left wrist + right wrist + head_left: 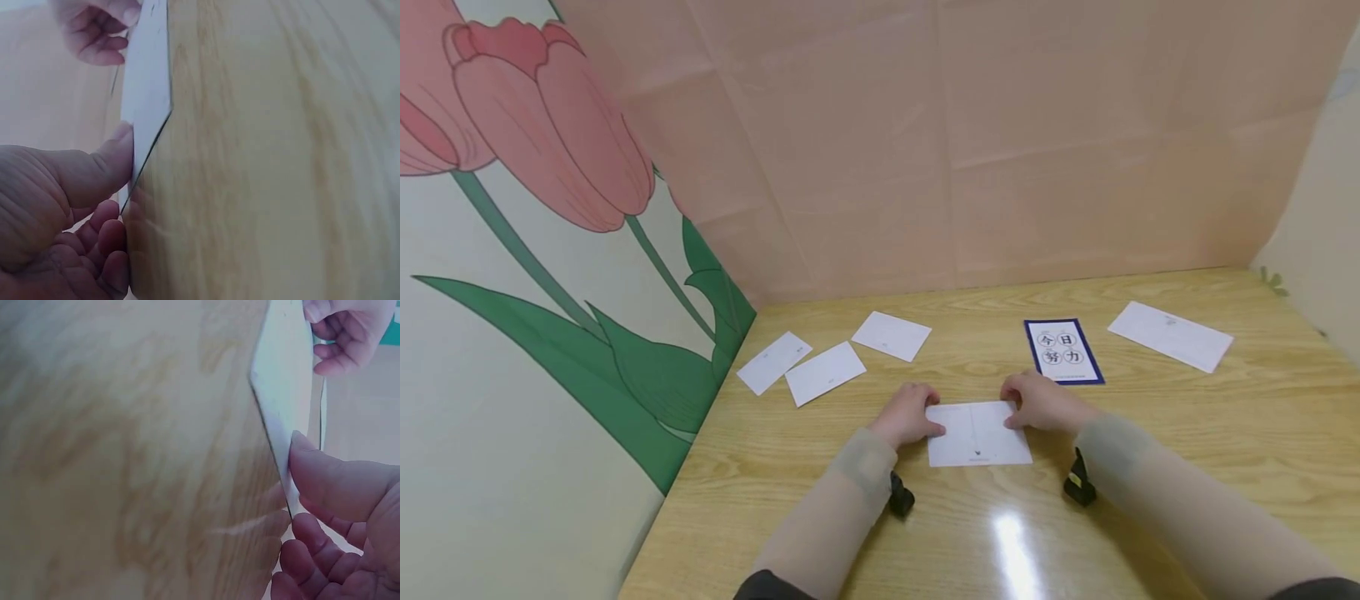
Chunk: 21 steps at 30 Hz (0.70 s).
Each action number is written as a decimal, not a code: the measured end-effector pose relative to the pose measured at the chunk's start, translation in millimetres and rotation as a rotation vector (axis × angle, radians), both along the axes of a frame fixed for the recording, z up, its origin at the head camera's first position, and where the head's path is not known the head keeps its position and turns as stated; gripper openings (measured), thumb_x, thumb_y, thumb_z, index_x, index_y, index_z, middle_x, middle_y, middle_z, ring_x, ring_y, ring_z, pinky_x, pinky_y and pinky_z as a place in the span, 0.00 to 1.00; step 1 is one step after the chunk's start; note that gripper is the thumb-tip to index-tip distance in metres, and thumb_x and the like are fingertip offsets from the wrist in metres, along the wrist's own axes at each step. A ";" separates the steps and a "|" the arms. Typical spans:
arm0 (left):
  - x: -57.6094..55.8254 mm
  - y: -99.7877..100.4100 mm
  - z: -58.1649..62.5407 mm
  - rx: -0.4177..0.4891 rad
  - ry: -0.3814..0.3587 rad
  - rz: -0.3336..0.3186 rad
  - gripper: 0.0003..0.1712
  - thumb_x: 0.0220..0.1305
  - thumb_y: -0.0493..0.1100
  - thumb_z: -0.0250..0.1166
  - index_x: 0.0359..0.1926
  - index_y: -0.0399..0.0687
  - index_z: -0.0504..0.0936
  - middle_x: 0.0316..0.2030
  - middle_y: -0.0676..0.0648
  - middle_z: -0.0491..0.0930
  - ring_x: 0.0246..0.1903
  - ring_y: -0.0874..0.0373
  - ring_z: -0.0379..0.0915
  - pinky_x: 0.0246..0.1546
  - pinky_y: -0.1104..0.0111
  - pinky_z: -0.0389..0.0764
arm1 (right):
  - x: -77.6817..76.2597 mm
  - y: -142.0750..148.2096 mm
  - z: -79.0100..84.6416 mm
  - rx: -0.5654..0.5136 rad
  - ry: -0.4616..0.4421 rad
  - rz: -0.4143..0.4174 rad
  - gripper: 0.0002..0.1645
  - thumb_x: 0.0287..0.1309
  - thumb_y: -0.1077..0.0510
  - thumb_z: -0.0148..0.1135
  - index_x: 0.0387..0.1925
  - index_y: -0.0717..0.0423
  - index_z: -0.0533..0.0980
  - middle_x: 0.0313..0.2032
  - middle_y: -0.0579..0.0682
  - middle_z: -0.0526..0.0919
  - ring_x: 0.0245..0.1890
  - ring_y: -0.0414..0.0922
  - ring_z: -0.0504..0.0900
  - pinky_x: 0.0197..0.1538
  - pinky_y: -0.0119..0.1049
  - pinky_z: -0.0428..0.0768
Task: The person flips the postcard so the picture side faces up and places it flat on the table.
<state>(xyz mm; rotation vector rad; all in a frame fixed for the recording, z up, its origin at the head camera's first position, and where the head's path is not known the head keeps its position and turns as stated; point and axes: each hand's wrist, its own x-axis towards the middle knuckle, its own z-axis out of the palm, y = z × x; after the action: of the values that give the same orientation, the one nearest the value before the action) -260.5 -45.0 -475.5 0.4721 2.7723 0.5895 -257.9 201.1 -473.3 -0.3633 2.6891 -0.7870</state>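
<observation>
indoor room, tulip wall mural [553, 125], wood-grain table [715, 492]

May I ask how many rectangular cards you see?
6: three white cards at left, one white card in both hands, one blue-bordered card beyond, one rightmost white card.

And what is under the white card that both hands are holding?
The wooden table shows around the white card; what lies directly beneath its middle is covered, so I cannot tell.

Wood-grained tabletop [1247, 417] carrying a blue-bordered card [1064, 352]; well left of this card, three white cards [825, 373] lying near one another; right of it, a single white card [1171, 336].
</observation>
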 end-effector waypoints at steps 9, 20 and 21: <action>5.2 3.4 1.9 -0.028 0.013 0.032 0.22 0.51 0.49 0.76 0.46 0.50 0.79 0.45 0.49 0.71 0.45 0.56 0.69 0.49 0.68 0.72 | 7.6 -5.1 6.4 0.034 0.018 0.034 0.20 0.48 0.58 0.74 0.43 0.56 0.76 0.39 0.53 0.72 0.38 0.49 0.70 0.43 0.44 0.72; 6.8 4.6 2.9 -0.049 0.019 0.032 0.22 0.53 0.49 0.75 0.46 0.50 0.78 0.44 0.50 0.71 0.44 0.57 0.69 0.48 0.67 0.72 | 10.8 -9.5 11.7 0.083 0.024 0.037 0.21 0.49 0.56 0.73 0.45 0.57 0.76 0.40 0.54 0.73 0.38 0.49 0.71 0.42 0.45 0.73; 6.6 4.5 2.6 -0.051 0.019 0.032 0.22 0.53 0.49 0.74 0.46 0.50 0.77 0.44 0.50 0.71 0.44 0.57 0.69 0.48 0.67 0.72 | 10.5 -9.5 11.5 0.088 0.028 0.039 0.21 0.49 0.56 0.73 0.45 0.57 0.76 0.40 0.54 0.73 0.38 0.49 0.71 0.43 0.45 0.73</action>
<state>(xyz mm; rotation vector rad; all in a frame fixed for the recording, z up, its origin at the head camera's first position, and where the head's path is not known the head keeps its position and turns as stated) -253.9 -40.5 -472.9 0.4247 2.8101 0.5227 -247.4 191.6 -461.8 -0.4070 2.7233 -0.6548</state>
